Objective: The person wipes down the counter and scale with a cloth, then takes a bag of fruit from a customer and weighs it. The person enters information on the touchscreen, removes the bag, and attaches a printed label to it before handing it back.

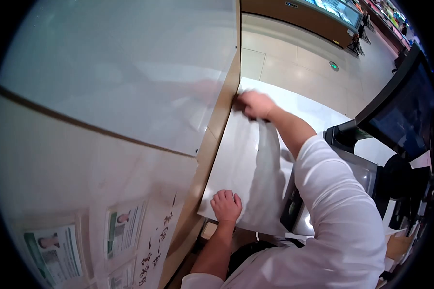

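My left hand (226, 205) lies palm down on the near edge of a white counter (231, 164), its fingers resting flat and nothing visible in them. At the far left corner of the counter, beside the wooden edge of the wall panel, is my right hand (256, 104). It is blurred by motion, with its fingers curled around something dark. What that dark thing is cannot be made out. My right arm reaches across the counter and casts a shadow on it.
On the right stand a black monitor (400, 103) and a flat metal-topped device (354, 168). A white wall panel (115, 62) borders the left side, with photo cards (55, 250) lower down. A glass-topped display case (299, 17) stands beyond the tiled floor.
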### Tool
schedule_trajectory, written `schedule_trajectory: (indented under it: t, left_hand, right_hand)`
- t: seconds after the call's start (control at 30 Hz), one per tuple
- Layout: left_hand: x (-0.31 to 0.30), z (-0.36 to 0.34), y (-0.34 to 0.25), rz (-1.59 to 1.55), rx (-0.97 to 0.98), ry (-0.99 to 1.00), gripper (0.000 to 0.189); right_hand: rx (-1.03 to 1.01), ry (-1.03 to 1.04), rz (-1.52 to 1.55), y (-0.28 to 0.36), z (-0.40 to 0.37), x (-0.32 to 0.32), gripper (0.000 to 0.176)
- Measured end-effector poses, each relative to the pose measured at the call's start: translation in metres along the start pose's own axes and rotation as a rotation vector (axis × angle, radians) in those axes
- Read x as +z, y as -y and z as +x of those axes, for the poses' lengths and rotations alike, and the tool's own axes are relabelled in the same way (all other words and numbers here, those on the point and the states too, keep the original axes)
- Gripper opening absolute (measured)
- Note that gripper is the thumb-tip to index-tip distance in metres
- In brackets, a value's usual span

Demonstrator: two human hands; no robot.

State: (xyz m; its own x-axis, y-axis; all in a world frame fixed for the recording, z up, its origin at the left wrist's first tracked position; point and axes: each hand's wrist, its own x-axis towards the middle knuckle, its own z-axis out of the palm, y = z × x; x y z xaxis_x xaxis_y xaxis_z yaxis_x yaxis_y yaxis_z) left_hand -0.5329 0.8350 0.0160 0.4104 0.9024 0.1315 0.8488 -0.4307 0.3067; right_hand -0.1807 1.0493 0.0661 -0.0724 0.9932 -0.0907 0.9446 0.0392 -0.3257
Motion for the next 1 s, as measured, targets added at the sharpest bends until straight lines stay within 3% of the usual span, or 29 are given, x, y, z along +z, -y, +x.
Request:
schedule_trajectory:
  t: [0.07, 0.17, 0.27, 0.37, 0.4, 0.47, 0.57, 0.77, 0.93, 1.0]
  left_hand:
    - [-0.001, 0.003, -0.001, 0.003, -0.001, 0.027, 0.018]
    - [-0.001, 0.0, 0.0, -0.022, -0.021, 0.053, 0.017]
    - [0.003, 0.002, 0.0, -0.016, -0.022, 0.051, 0.017]
    - [0.0, 0.003, 0.0, -0.018, 0.004, 0.002, 0.018]
    - [-0.003, 0.001, 0.0, -0.023, -0.004, 0.019, 0.017]
    - [-0.004, 0.003, -0.001, -0.04, -0.017, 0.04, 0.017]
    - [0.0, 0.002, 0.001, 0.015, 0.001, 0.026, 0.018]
    - [0.004, 0.0, 0.002, -0.001, -0.006, -0.001, 0.019]
    - [0.002, -0.003, 0.003, -0.14, -0.021, -0.086, 0.016]
    - [0.02, -0.005, 0.016, -0.318, -0.058, -0.236, 0.021]
  right_hand:
    - [-0.422, -0.046, -0.124, 0.006, -0.013, 0.019, 0.047]
    - [-0.133, -0.096, -0.073, -0.017, 0.007, 0.014, 0.044]
    - [0.58, -0.508, 0.101, -0.054, 0.047, 0.009, 0.039]
    - [0.679, -0.619, 0.177, -0.036, 0.03, -0.004, 0.039]
    - [0.481, -0.417, 0.103, -0.04, 0.021, 0.006, 0.04]
    - [0.319, -0.355, -0.04, -0.022, 0.008, 0.018, 0.041]
    - [0.259, -0.23, -0.025, 0.009, -0.009, 0.014, 0.046]
    - [-0.034, -0.135, 0.072, 0.093, -0.068, 0.055, 0.048]
    - [-0.038, -0.114, 0.066, 0.15, -0.119, 0.075, 0.048]
    - [-0.085, -0.201, 0.039, 0.17, -0.141, 0.094, 0.048]
